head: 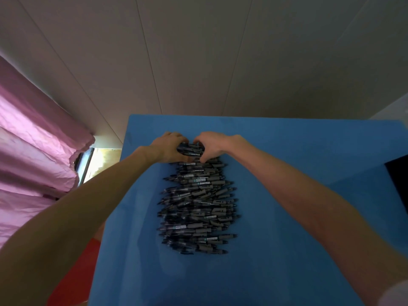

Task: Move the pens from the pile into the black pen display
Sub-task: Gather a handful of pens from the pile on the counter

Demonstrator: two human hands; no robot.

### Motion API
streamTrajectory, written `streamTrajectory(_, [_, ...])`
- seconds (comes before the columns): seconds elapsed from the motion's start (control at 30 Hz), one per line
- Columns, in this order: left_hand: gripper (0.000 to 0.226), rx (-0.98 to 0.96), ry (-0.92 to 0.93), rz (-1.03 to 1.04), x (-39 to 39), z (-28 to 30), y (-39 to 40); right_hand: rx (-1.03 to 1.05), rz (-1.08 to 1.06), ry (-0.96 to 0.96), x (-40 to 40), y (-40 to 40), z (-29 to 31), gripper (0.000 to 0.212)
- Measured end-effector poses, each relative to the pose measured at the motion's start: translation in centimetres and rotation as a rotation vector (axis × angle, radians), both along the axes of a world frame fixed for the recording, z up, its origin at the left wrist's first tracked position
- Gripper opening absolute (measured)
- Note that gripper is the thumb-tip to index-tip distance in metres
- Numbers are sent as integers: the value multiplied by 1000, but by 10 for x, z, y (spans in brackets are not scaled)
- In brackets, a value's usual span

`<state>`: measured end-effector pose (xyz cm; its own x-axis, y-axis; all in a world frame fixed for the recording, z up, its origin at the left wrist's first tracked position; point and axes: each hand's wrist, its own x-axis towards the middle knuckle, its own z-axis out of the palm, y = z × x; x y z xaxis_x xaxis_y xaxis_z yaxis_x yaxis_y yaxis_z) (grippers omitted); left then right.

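Note:
A long pile of dark pens with grey grips (197, 206) lies crosswise down the middle of the blue table (298, 155). At the pile's far end, my left hand (167, 146) and my right hand (213, 144) curl around a small bundle of pens (191, 150) from either side. A black object (399, 184), possibly the pen display, shows only as a dark corner at the right edge of the view.
A pink curtain (33, 140) hangs at the left beside a bright window gap (92, 164). A pale panelled wall (198, 62) rises behind the table. Red flooring (77, 272) shows below the table's left edge.

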<state>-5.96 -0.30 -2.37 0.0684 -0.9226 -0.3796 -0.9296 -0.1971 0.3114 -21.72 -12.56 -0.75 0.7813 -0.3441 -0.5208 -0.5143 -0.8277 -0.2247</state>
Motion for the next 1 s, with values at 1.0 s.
streamTrajectory(1.0, [82, 2, -166, -197, -4, -1, -32, -285, 292, -13, -8, -15, -1, 53])
